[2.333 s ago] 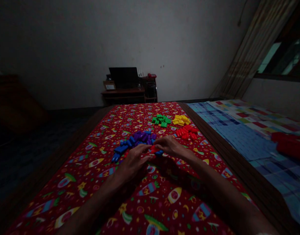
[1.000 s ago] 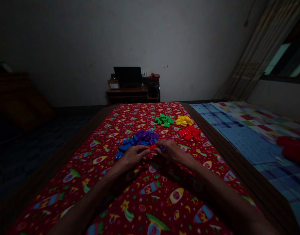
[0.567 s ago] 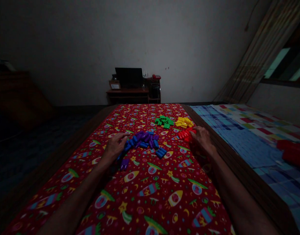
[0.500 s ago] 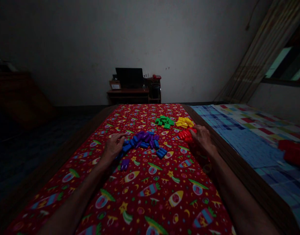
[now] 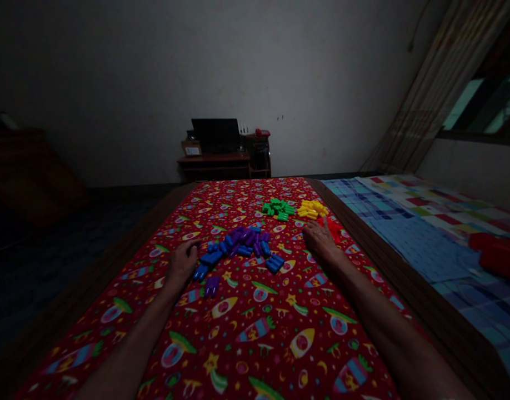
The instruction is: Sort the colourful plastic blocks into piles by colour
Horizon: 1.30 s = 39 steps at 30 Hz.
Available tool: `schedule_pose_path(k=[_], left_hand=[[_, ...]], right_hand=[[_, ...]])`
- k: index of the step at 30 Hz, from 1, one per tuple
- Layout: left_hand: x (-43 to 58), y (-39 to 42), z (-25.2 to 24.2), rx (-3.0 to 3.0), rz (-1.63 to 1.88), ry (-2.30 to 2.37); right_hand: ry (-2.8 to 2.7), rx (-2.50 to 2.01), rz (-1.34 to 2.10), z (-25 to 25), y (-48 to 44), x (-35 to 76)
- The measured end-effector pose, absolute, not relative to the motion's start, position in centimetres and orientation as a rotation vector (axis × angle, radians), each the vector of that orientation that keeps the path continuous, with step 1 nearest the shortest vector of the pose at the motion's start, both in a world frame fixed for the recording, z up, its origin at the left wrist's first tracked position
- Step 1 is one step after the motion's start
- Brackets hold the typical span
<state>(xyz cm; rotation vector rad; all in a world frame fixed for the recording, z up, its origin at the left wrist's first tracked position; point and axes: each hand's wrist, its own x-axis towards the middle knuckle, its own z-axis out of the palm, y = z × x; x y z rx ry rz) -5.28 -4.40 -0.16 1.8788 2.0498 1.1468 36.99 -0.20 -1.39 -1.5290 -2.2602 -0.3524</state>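
Note:
My left hand (image 5: 180, 264) rests on the red patterned cloth (image 5: 246, 333), fingers curled, just left of a mixed heap of blue and purple plastic pieces (image 5: 238, 244). My right hand (image 5: 319, 238) lies flat with fingers stretched over the near edge of a red pile (image 5: 334, 226), partly hiding it. A small blue cluster (image 5: 274, 263) and a purple pair (image 5: 212, 285) lie loose between my hands. Farther off sit a green pile (image 5: 276, 208) and a yellow pile (image 5: 311, 208).
The cloth covers a table with a dark wooden edge (image 5: 363, 228) on the right. Beyond it lies a blue checked bed cover (image 5: 421, 233) with a red object (image 5: 494, 253). A desk with a laptop (image 5: 221, 147) stands against the far wall.
My hands, joined at the middle on a red and blue piece, parted: the left went to the blue heap's left side, the right to the red pile. Both then drew back slightly.

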Motion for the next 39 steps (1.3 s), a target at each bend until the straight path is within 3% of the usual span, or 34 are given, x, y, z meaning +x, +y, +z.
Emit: schedule_pose_path(k=[6, 10, 15, 29, 34, 39], left_hand=[[-5.5, -4.0, -0.4, 1.941, 1.093, 2.043], [-5.6, -3.9, -0.4, 1.970, 1.085, 2.056], [-5.9, -3.5, -0.8, 2.016, 1.120, 2.030], [-5.9, -3.2, -1.3, 2.025, 1.188, 1.974], [-6.0, -3.2, -1.4, 2.015, 1.207, 1.955], [-6.1, -3.3, -1.5, 1.988, 1.203, 1.957]], right_hand=[[-2.197, -1.572, -0.262, 0.9, -0.9, 37.8], [-1.952, -1.887, -0.267, 3.0, 0.0, 38.5], [-2.035, -2.235, 0.109, 4.5, 0.9, 39.8], [-2.092, -2.191, 0.073, 3.6, 0.0, 40.5], [-1.945, -1.804, -0.196, 4.0, -0.5, 36.9], [-2.163, -1.112, 0.245, 2.8, -0.4, 28.2]])
